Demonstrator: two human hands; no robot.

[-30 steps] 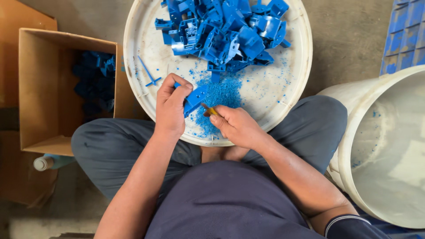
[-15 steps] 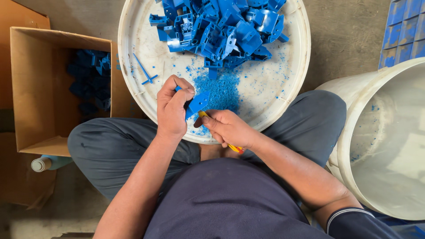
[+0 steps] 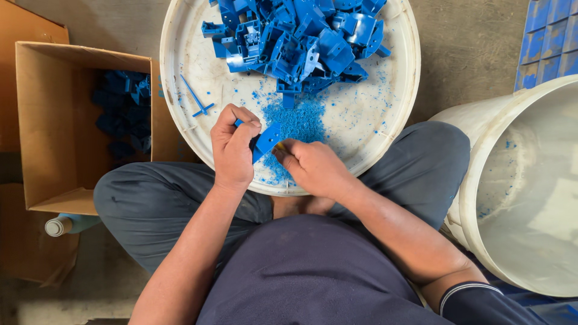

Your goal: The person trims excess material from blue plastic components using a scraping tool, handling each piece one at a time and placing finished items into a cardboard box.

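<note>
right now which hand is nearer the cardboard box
Left. The left hand sits just right of the cardboard box, holding a blue part; the right hand is farther right, beyond that part.

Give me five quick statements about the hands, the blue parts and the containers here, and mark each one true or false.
1. The left hand holds a blue plastic part. True.
2. The pile of blue parts lies in the cardboard box. False: it lies on the round white tray, though the box holds some dark blue parts too.
3. The right hand is over the tray's near edge. True.
4. The white bucket is full of blue parts. False: only specks show.
5. Blue shavings lie on the tray. True.
</note>
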